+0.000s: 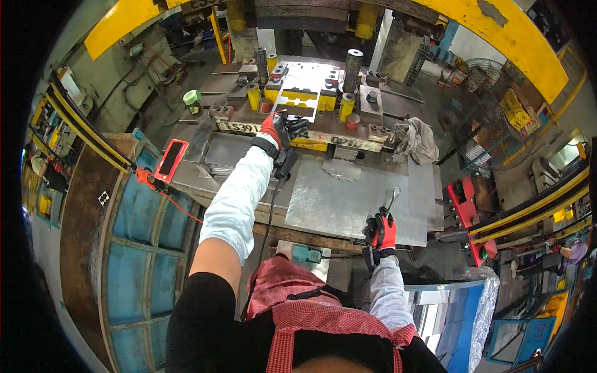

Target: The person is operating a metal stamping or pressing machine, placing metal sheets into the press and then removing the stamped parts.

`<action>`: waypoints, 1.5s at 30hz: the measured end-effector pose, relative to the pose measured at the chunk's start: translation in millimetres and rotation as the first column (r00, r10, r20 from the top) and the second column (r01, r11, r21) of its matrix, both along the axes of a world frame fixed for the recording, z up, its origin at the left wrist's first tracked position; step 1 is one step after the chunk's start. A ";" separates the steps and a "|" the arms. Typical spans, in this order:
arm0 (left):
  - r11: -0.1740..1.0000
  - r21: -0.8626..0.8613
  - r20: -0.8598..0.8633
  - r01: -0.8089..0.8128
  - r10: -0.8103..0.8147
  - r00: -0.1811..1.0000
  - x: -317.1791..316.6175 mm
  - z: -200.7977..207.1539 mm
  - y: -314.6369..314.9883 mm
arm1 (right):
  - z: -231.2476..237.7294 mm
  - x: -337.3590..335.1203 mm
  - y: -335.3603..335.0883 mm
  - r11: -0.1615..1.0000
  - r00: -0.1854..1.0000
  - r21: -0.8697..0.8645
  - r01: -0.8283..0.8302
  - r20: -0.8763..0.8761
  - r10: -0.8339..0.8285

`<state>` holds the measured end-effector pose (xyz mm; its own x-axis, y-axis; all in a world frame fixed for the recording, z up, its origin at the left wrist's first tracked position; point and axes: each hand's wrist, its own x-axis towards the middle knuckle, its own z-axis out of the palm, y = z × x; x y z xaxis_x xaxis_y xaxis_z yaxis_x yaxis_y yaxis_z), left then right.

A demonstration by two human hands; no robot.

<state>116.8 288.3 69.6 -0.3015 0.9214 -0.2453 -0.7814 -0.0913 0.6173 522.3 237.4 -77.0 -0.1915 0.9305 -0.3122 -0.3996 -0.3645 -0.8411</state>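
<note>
— While my left arm is stretched out, where does that hand sit?

— My left hand (278, 128), in a red and black glove, is up at the front edge of the press die (311, 99), its fingers curled over something dark. What that dark thing is I cannot tell; it is too small to read.

— And the other one?

— My right hand (382, 231) is low, at the near edge of the metal sheet (348, 199) lying flat on the press table (429, 205). It is closed around the handle of a thin metal rod tool (392, 202), which points up and away across the sheet.

— What lies around them?

— A crumpled grey rag (415, 140) rests on the table to the right of the die. Yellow guide posts (346, 107) stand on the die plate. A red-framed device (171, 158) sits at the left edge of the table, well apart from my left hand. A red control box (461, 199) is mounted past the right side of the sheet.
</note>
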 end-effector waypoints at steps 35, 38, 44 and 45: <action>0.973 0.223 -0.749 0.060 0.132 0.649 -51.9 -71.7 -115.2 | 206.4 -174.1 59.8 0.746 0.875 0.467 -0.475 0.336 0.347; 0.976 0.219 -0.920 0.008 0.203 0.334 -73.2 -79.1 -162.6 | 169.6 -104.4 34.6 0.887 0.874 0.143 -0.440 0.297 0.385; 0.989 -0.003 -0.837 -0.149 0.079 0.542 -75.4 -21.9 -281.9 | 87.3 -85.3 22.4 0.876 0.833 -0.049 -0.480 0.287 0.472; 0.985 -0.009 -0.917 -0.175 0.062 0.395 -80.8 -25.9 -305.2 | 84.1 -98.8 16.7 0.897 0.889 -0.031 -0.441 0.124 0.442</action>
<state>36.0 -16.8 43.7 -0.5016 0.8482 0.1702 0.2639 -0.0373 0.9638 423.5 254.1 7.1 -0.5417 0.7585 -0.3622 -0.0889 -0.4802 -0.8726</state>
